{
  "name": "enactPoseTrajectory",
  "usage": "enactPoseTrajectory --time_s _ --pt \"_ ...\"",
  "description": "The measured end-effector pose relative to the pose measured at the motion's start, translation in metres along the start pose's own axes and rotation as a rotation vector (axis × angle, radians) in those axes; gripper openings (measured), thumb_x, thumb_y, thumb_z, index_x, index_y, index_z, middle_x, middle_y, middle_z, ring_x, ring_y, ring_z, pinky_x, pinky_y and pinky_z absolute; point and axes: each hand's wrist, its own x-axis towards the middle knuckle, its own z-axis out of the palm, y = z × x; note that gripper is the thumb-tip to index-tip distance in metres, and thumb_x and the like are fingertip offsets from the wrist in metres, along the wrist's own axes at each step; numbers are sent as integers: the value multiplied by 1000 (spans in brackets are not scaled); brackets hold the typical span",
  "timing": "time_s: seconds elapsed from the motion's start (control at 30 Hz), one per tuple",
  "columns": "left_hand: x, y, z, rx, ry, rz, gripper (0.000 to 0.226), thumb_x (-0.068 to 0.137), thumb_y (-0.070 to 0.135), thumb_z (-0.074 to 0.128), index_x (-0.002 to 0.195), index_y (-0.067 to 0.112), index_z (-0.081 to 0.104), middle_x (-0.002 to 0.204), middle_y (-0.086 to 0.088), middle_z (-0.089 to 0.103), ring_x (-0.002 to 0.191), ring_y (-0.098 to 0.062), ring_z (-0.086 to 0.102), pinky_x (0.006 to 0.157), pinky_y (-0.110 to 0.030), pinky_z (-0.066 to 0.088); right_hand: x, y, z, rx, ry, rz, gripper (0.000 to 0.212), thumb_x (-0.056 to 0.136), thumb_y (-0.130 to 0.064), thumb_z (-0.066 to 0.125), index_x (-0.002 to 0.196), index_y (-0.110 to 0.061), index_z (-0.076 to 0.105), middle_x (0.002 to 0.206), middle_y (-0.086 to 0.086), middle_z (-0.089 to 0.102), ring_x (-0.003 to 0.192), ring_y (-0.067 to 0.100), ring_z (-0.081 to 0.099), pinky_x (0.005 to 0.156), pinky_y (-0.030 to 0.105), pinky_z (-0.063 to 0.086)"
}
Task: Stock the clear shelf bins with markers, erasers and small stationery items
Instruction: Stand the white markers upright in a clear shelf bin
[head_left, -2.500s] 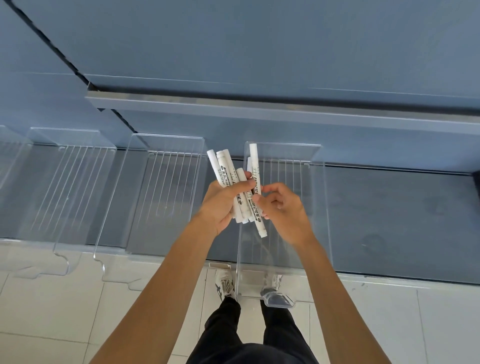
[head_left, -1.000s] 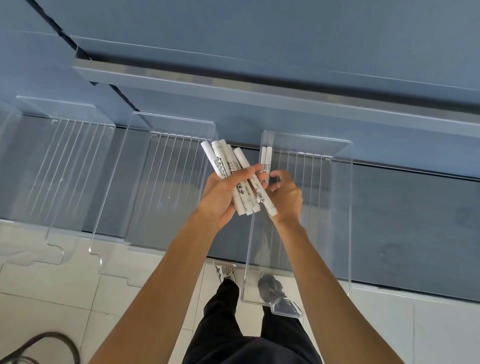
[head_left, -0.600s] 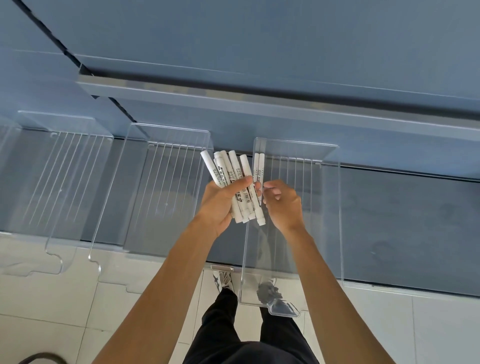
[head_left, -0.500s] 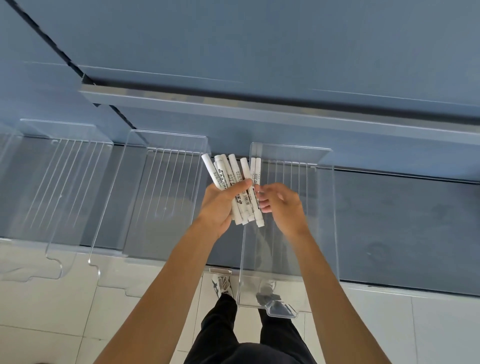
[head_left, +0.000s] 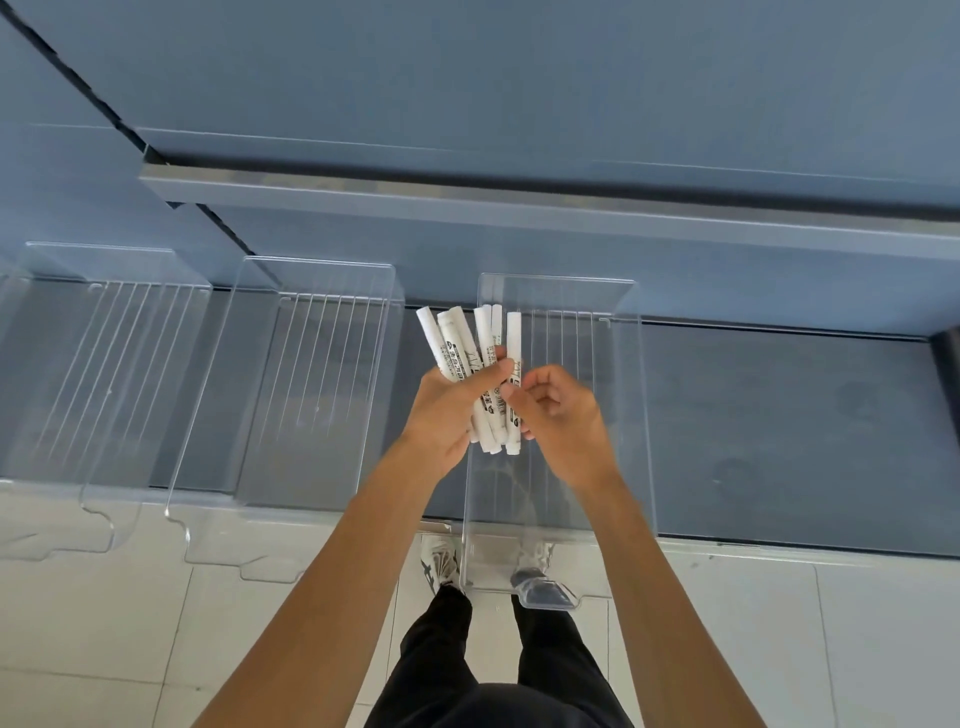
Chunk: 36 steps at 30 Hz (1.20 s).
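Observation:
My left hand (head_left: 449, 410) grips a bundle of several white markers (head_left: 467, 343) with black print, their ends fanned toward the shelf back. My right hand (head_left: 558, 415) pinches the rightmost marker (head_left: 514, 338) of the bundle with fingertips and thumb. Both hands hover over the left part of a clear shelf bin (head_left: 631, 415) with a ribbed floor. No items show inside this bin.
Two more clear bins stand to the left on the grey-blue shelf, the middle bin (head_left: 311, 395) and the left bin (head_left: 104, 374). Bare shelf surface (head_left: 789, 431) lies to the right. An upper shelf edge (head_left: 519, 202) overhangs. My shoes (head_left: 439, 564) stand on white floor tiles below.
The markers have been gathered tighter and more upright in my left hand. My right hand has shifted from the bundle's lower part to pinching the rightmost marker.

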Motion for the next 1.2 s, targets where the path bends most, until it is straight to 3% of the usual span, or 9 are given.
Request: enactPoseTrajectory --time_s 0.2,0.27,0.4,0.5,0.7,0.9,1.0,1.1,1.2 --pt "-1 -7 -3 -121 -16 53 13 94 7 61 105 7 69 99 -9 75 95 -24 72 75 -37 61 -1 5 -1 41 56 -13 8 95 -21 64 87 -22 62 81 -3 70 61 2 61 56 19 52" --pt "-1 -10 -4 -159 19 97 9 97 11 58 100 8 66 89 -7 73 86 -22 73 75 -32 60 3 5 -1 20 111 -1 9 95 -24 63 86 -23 62 75 -5 68 59 2 60 58 21 53" --pt "4 -5 -5 -100 19 74 13 98 23 59 92 12 59 69 -1 49 55 -12 49 56 -24 49 17 2 0 -82 145 66 11 95 -28 62 85 -22 64 71 -5 66 63 11 62 62 24 52" --pt "9 3 -3 -89 -11 23 14 93 26 63 89 15 57 66 1 39 49 -9 37 46 -21 39 32 6 5 -164 149 100 15 95 -27 60 93 -15 69 73 -5 66 68 16 64 65 27 50" --pt "20 15 -8 -151 -131 -92 26 91 34 59 75 17 49 53 6 32 39 -7 27 37 -18 28 62 14 21 -339 149 158 18 94 -26 59 81 -16 68 62 -11 55 60 8 52 65 23 38" --pt "30 10 -17 -46 -123 -77 21 85 27 68 78 15 52 58 3 37 44 -9 32 41 -19 33 73 23 32 -373 241 172 14 93 -24 62 100 -13 66 74 -8 58 71 13 56 67 20 39" --pt "32 12 -17 7 -126 -27 15 92 17 67 83 13 57 64 -1 45 49 -10 42 48 -21 42 79 24 36 -406 252 132 13 94 -21 63 103 -12 63 79 -3 61 67 9 52 52 7 33" --pt "31 13 -16 46 -123 1 22 89 28 66 91 8 57 66 -1 51 50 -11 49 51 -24 48 81 26 40 -435 278 102 9 94 -18 64 98 -10 64 78 -3 61 61 4 48 54 -2 35" --pt "33 10 -15 57 -83 20 43 77 43 64 100 7 59 63 3 51 49 -10 48 50 -23 47 83 28 43 -460 300 72 9 93 -17 65 95 -8 67 80 -1 63 66 9 52 53 -1 35"
